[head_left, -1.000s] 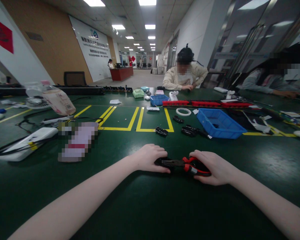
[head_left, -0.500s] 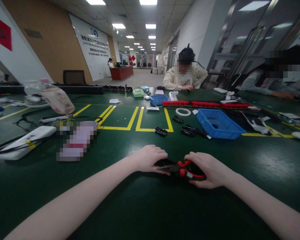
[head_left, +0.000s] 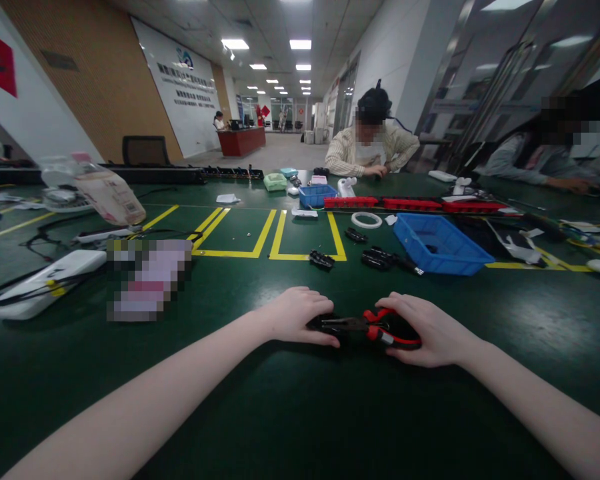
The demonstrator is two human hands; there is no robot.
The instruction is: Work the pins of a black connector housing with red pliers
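My right hand [head_left: 425, 330] is closed around the red and black handles of long-nose pliers [head_left: 380, 327], whose jaws point left. My left hand [head_left: 303, 317] grips a small black part [head_left: 318, 323], mostly covered by the fingers, so its exact kind does not show. The plier jaws lie right at that part; whether they clamp it I cannot tell. Both hands are low over the green table [head_left: 260, 407]. Beyond them lie similar-looking black parts [head_left: 321, 260], with another black cluster [head_left: 379, 258] to the right.
A blue bin [head_left: 443, 250] stands right of the black parts, near a white ring [head_left: 367, 220]. Red rails [head_left: 415, 205] cross behind. On the left are a white power bank [head_left: 45, 283] with cables, a blurred-out phone-like object [head_left: 153, 277] and a bottle [head_left: 107, 193]. A person [head_left: 373, 143] sits opposite.
The pliers and my right hand have shifted slightly right and up. The plier jaws have drawn away from my left fingers a little. My left hand stays nearly in place, holding the black part.
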